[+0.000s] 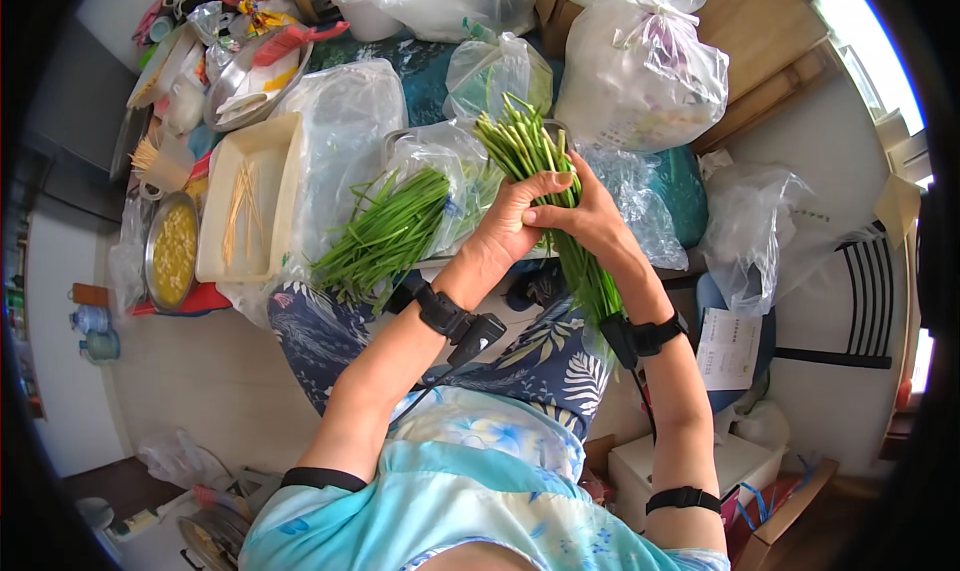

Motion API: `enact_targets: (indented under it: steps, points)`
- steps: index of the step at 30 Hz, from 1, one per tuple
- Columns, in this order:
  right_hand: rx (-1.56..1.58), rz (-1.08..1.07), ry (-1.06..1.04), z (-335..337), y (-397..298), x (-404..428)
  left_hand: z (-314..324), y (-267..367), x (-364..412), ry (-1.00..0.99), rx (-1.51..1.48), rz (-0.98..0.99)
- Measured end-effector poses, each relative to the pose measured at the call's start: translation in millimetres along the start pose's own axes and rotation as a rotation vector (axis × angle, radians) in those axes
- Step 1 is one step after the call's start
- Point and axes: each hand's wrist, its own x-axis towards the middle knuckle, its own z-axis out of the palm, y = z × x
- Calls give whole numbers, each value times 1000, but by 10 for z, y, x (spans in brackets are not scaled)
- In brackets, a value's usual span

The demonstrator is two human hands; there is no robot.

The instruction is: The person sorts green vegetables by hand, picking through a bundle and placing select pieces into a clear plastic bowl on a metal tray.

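My left hand point(510, 215) and my right hand point(594, 212) together grip a bundle of garlic chives point(523, 137). Its pale cut stem ends point away from me, and its green leaves hang down past my right wrist. Both thumbs press across the stalks. To the left, a second bunch of garlic chives point(397, 230) lies partly in a clear plastic bag point(459, 155), its leaf tips over the table's front edge. Beneath the bag shows part of a metal tray point(559, 127).
On the left are a cream plastic tray point(291, 162) with bamboo skewers point(244, 207) and a metal bowl point(196, 233) of yellow liquid with pale pieces. Large filled plastic bags point(637, 76) stand at the back. Right, a chair point(709, 293) bears a printed paper point(727, 348).
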Motion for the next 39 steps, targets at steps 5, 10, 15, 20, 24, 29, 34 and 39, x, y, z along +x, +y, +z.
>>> enact_targets:
  steps: [5,10,15,20,24,29,34,39]
  points:
    - [-74,216,-64,-102,41,-78,-179,-156,87,-62,315,-79]
    - [41,371,4,-195,138,-139,-399,-185,73,-147,494,-82]
    - [111,423,45,-324,369,-224,-1030,-216,-204,-56,1201,-95]
    - [164,498,74,-314,545,-238,-1524,-126,-787,-43,2137,295]
    - [148,542,77,-251,609,-233,-1699,24,-838,-4,2450,402]
    - [140,526,65,-186,635,-205,-2004,147,-793,-135,2687,350]
    - [119,571,74,-177,726,-215,-2044,469,-796,-63,2732,596]
    - [130,582,34,-59,839,-199,-2201,806,-944,-37,2851,448]
